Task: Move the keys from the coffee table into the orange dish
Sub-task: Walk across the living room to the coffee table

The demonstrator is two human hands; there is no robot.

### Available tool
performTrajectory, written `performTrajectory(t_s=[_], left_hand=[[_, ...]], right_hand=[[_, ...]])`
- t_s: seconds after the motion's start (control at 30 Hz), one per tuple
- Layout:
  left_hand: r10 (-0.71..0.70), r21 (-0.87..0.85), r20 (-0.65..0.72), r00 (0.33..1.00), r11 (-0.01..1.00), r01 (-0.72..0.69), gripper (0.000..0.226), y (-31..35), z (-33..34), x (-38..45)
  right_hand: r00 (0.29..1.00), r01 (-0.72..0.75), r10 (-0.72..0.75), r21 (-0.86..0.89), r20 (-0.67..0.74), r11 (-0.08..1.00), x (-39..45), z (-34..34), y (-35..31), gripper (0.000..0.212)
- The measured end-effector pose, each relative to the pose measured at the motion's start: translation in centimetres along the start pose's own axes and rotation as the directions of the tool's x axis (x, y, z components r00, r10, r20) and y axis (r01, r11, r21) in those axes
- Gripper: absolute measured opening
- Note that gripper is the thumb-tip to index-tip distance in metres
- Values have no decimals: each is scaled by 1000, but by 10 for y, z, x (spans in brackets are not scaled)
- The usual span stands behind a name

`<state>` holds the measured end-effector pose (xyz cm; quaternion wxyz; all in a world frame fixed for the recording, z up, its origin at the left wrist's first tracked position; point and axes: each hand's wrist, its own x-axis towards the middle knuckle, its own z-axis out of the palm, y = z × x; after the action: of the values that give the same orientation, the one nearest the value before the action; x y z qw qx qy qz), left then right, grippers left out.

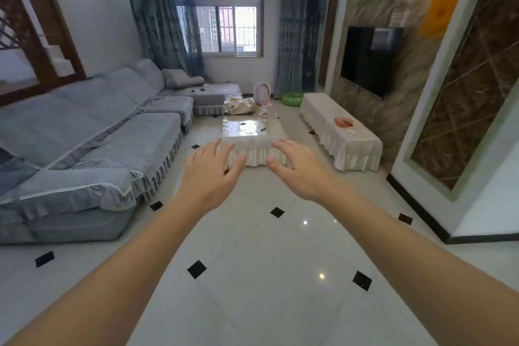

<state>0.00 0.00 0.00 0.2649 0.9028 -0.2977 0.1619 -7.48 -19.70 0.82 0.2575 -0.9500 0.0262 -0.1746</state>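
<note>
The coffee table [247, 132] stands in the middle of the room, glossy on top with a cream frilled cover. A small dark object that looks like the keys [262, 129] lies on its right half. On the long covered bench [345, 140] by the right wall sits the orange dish [343, 121]. My left hand [210, 174] and my right hand [295, 168] are stretched out in front of me, fingers spread and holding nothing. Both hover in the air well short of the table's near edge.
A grey sectional sofa [92, 143] fills the left side. A bottle [264, 112] and a bag [238, 107] are at the table's far end. A TV [368, 59] hangs on the right wall. White tiled floor [258, 261] lies between me and the table.
</note>
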Motion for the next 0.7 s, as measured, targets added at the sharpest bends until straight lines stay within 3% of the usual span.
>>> performTrajectory(t_s=[0.5,0.7], left_hand=[[-21,234,70,997,972,4,59,22,97,141],[15,294,81,997,955,-38,58,16,113,175]], right_hand=[[1000,16,-16,57,-6,998,139,-12,137,66],[999,47,-49,59,25,997,181,-6,162,67]])
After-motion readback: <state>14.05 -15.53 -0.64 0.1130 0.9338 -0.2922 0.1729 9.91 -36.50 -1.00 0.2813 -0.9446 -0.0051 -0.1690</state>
